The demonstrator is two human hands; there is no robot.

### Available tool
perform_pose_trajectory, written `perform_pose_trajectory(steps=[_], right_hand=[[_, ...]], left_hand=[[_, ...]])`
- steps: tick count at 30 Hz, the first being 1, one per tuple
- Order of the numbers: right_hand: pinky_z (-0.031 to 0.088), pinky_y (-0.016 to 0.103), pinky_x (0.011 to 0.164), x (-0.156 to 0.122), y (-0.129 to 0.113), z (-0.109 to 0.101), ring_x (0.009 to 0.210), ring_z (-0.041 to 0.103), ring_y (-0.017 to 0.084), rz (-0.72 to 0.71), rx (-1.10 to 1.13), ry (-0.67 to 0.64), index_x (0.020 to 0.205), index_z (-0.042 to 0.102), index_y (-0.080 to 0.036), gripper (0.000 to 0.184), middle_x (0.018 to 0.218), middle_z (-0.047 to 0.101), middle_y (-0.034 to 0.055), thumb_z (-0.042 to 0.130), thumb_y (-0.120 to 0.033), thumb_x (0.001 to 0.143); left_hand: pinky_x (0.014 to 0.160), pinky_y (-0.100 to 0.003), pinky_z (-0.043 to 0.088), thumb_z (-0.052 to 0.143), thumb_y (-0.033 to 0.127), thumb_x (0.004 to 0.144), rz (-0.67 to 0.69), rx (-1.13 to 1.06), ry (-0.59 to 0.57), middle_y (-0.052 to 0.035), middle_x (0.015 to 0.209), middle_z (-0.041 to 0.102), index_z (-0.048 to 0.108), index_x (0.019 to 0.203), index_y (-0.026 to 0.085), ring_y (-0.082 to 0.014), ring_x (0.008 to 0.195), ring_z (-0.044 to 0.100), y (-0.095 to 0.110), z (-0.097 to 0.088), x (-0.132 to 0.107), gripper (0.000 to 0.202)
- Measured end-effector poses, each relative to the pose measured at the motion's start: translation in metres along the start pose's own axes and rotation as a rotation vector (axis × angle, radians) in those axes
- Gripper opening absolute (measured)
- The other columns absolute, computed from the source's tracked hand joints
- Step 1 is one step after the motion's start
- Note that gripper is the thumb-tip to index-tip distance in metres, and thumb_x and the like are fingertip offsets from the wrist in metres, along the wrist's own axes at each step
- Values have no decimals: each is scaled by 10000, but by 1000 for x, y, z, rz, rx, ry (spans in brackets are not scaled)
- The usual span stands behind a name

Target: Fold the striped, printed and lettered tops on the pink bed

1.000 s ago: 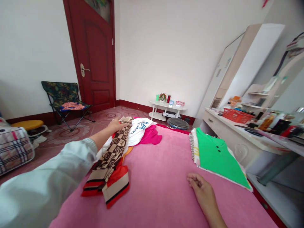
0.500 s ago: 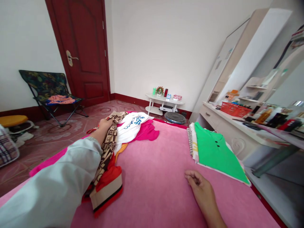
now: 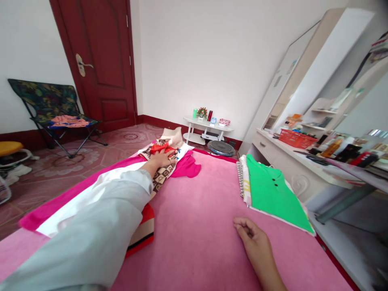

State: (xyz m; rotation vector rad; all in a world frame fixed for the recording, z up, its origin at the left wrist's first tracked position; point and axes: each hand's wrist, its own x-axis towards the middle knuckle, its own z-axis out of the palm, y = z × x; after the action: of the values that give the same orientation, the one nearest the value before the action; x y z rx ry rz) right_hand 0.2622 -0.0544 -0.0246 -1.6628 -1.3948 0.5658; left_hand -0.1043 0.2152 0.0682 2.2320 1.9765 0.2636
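My left hand (image 3: 160, 159) lies with fingers spread on a brown-and-beige patterned garment (image 3: 160, 177) with red and cream parts, on the left of the pink bed surface (image 3: 188, 242). Beneath it are a white garment (image 3: 81, 198) and a magenta garment (image 3: 188, 165). A red, beige and black hem (image 3: 144, 229) shows beside my left sleeve, which hides the rest. Down on the bed at the right, my right hand (image 3: 254, 238) is loosely closed, with nothing visible in it. Beyond it lies a flat folded stack topped by a green garment (image 3: 273, 194).
A white dressing table (image 3: 273, 147) with a red basket (image 3: 297, 138) and bottles stands along the right. Against the far wall is a small white table (image 3: 209, 121). A camouflage folding chair (image 3: 45, 101) holds clothing near the red door (image 3: 100, 60).
My left hand has moved forward and right, carrying the patterned garment's near edge over toward the far end, and its fingers have spread. More white cloth shows at left. My right hand stays put.
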Motion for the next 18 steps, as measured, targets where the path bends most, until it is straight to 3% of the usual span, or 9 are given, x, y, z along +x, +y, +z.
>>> perform_pose_trajectory(steps=[3, 5, 8, 11, 14, 16, 18], right_hand=[[502, 309, 776, 0, -2, 0, 843, 655, 222, 8, -5, 12, 898, 675, -200, 318, 887, 716, 56, 547, -464, 774], [509, 300, 743, 1, -5, 0, 804, 660, 216, 5, -10, 24, 889, 686, -207, 307, 857, 721, 47, 559, -455, 761], [513, 290, 705, 2, -9, -1, 765, 664, 210, -15, -9, 36, 864, 702, -216, 287, 828, 727, 39, 570, -438, 738], [512, 288, 680, 2, -13, -2, 738, 663, 208, -36, -4, 44, 845, 711, -218, 288, 807, 728, 37, 566, -433, 721], [511, 293, 678, 2, -14, -3, 735, 663, 211, -52, 4, 45, 836, 711, -217, 291, 802, 729, 38, 560, -432, 712], [509, 301, 698, 1, -15, -3, 753, 665, 214, -57, -1, 29, 846, 705, -217, 292, 820, 728, 39, 547, -429, 723], [504, 313, 727, 1, -16, -3, 773, 665, 215, -57, -16, 15, 860, 696, -218, 288, 840, 724, 35, 530, -423, 743]], left_hand=[[1006, -627, 233, 322, 825, 715, -31, 10, -44, -73, 1564, 110, 172, 1456, 413, -459, 1332, 262, -4, 23, -3, 861], [1024, -602, 226, 273, 823, 733, -25, 32, -37, -75, 1569, 62, 142, 1467, 390, -437, 1358, 218, -6, 25, -8, 862], [1061, -547, 202, 249, 761, 794, -16, 119, 2, -118, 1559, 104, 156, 1486, 284, -392, 1380, 198, -3, 25, -28, 846], [1101, -510, 124, 274, 696, 832, 36, 234, 64, -159, 1546, 132, 198, 1484, 169, -365, 1402, 140, 1, 31, -65, 841], [1124, -478, 56, 346, 672, 822, 142, 315, 53, -169, 1543, 122, 225, 1472, 109, -344, 1420, 46, 0, 35, -112, 869], [1128, -455, 91, 400, 627, 824, 214, 335, -11, -178, 1539, 130, 252, 1462, 88, -327, 1421, 67, 3, 30, -144, 849], [1106, -458, 186, 486, 531, 818, 233, 356, -64, -199, 1519, 198, 330, 1431, 84, -332, 1402, 175, 15, 19, -172, 775]])
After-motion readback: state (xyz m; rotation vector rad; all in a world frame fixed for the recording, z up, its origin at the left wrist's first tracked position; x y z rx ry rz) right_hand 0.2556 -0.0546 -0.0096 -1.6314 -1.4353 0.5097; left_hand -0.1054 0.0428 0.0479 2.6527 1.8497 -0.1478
